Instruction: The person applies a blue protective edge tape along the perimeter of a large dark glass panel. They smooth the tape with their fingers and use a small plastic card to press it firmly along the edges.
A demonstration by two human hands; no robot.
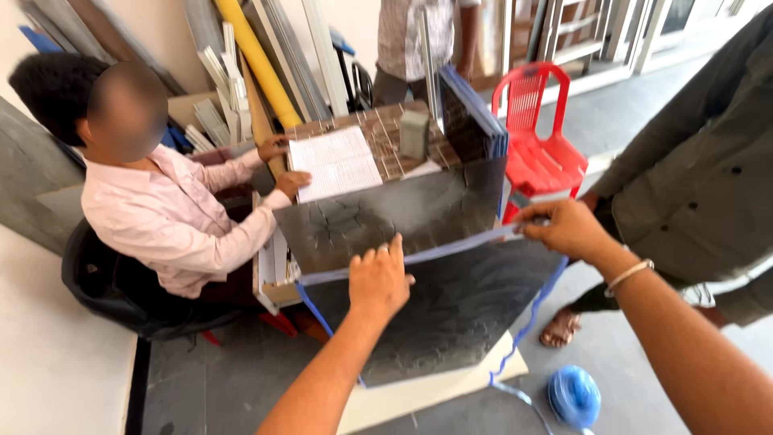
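The left hand (pixel 378 278) presses flat, fingers spread, on the blue strap (pixel 451 248) running across the dark stone-patterned tile (pixel 451 306) leaning at the table (pixel 378 133), while the right hand (pixel 564 228) pinches that strap's far end at the tile's right edge, its roll (pixel 574 396) lying on the floor.

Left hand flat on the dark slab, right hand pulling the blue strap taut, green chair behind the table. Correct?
Not quite: the chair is red, not green, as the head view shows. The rest holds: left hand lies flat on the dark slab, right hand pulls the blue strap taut.
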